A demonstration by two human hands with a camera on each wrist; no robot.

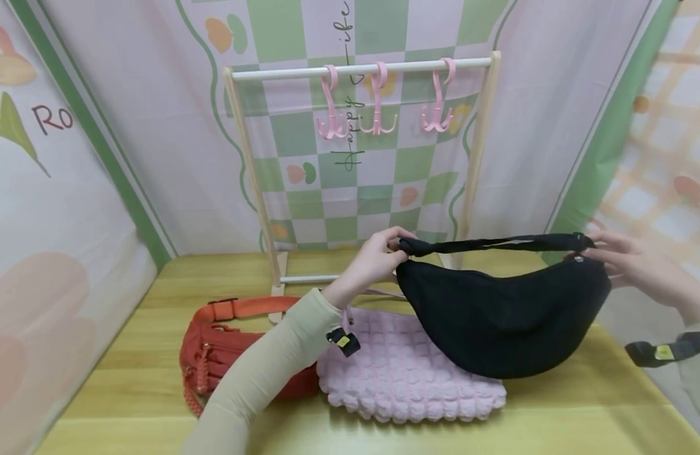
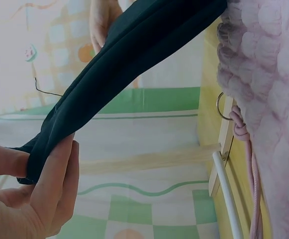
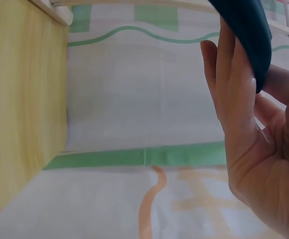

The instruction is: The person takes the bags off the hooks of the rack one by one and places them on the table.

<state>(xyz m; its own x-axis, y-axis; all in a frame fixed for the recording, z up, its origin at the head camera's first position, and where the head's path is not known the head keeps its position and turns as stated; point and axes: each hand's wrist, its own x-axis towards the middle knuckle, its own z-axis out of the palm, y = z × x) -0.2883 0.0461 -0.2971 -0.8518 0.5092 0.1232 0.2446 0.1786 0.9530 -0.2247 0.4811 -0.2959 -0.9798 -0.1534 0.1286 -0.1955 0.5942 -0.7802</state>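
Note:
A black crescent-shaped shoulder bag [image 1: 500, 322] hangs above the right part of the table, its strap [image 1: 492, 243] running along the top. My left hand [image 1: 378, 259] pinches the bag's left end where the strap joins; the left wrist view shows thumb and fingers on the dark fabric [image 2: 94, 94]. At the opposite end my right hand [image 1: 640, 265] holds the corner by the zipper, its thumb and fingers on either side of the bag in the right wrist view. Below and behind the black bag lies a pink puffy quilted bag [image 1: 384, 373], partly covered by it in the head view.
A red waist bag [image 1: 221, 354] with an orange strap lies at the left, partly behind my left sleeve. Behind the bags stands a rack with wooden posts [image 1: 253, 177] and a white rail [image 1: 281, 74], where three pink hooks [image 1: 378, 101] hang. The wooden-patterned table [image 1: 128, 373] meets printed curtains.

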